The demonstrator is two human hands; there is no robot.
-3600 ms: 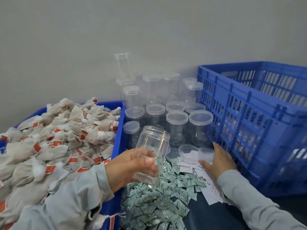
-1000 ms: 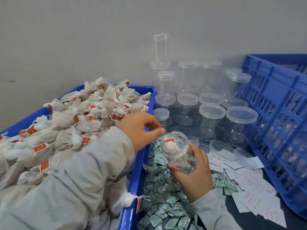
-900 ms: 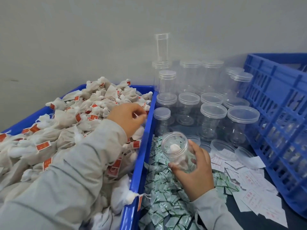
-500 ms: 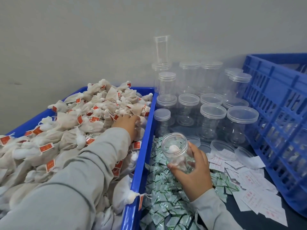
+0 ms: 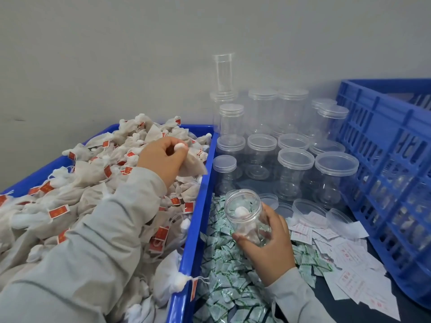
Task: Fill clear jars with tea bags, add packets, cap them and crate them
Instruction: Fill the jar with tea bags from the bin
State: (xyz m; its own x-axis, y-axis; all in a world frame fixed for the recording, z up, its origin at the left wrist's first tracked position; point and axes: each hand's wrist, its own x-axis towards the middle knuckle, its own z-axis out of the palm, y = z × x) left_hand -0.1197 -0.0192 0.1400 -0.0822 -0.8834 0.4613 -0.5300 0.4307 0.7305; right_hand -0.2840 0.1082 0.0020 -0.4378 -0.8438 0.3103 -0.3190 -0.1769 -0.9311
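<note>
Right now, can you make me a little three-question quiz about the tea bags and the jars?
1. True or false: the open jar in the right hand has its lid screwed on.
2. What does the left hand pinch? A) a green packet B) a tea bag C) a lid
3. Fill in: the heap of tea bags lies in a blue ____.

Key:
1. False. Its mouth is open, and one tea bag already sits inside.
2. B. It is lifted just above the heap.
3. Tray. The green packets lie on the table right of it.
</note>
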